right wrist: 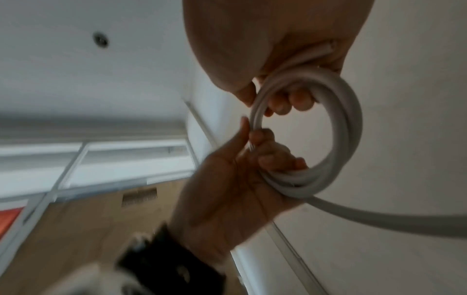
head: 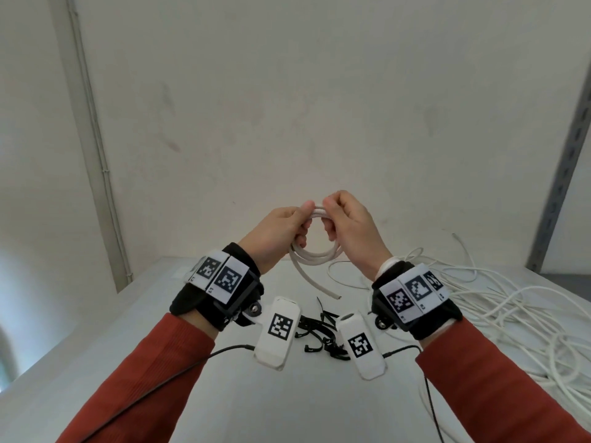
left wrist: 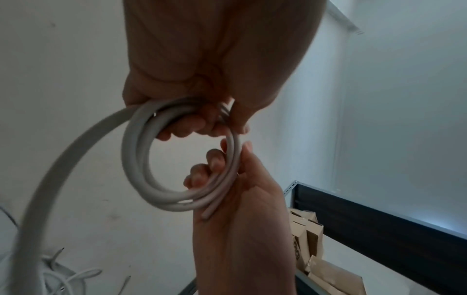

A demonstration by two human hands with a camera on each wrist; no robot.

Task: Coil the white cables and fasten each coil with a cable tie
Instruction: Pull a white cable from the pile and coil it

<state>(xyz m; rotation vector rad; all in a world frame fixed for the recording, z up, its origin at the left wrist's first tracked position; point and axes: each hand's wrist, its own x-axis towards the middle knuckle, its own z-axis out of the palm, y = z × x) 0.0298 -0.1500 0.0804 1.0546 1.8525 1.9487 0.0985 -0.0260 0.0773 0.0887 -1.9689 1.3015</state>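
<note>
Above the surface, well clear of its far edge, the left hand and right hand each curl a grip round the white coil, its loose end hanging. Black cable ties lie beneath; uncoiled cables sprawl right. Only the left wrist view shows brown paper bags on a shelf.

A pale table stands against a scuffed white wall. At ten o'clock a thin conduit runs down the wall; at two o'clock stands a grey slotted upright. Brown paper bags sit by a dark shelf panel. A cardboard box shows, blurred.
</note>
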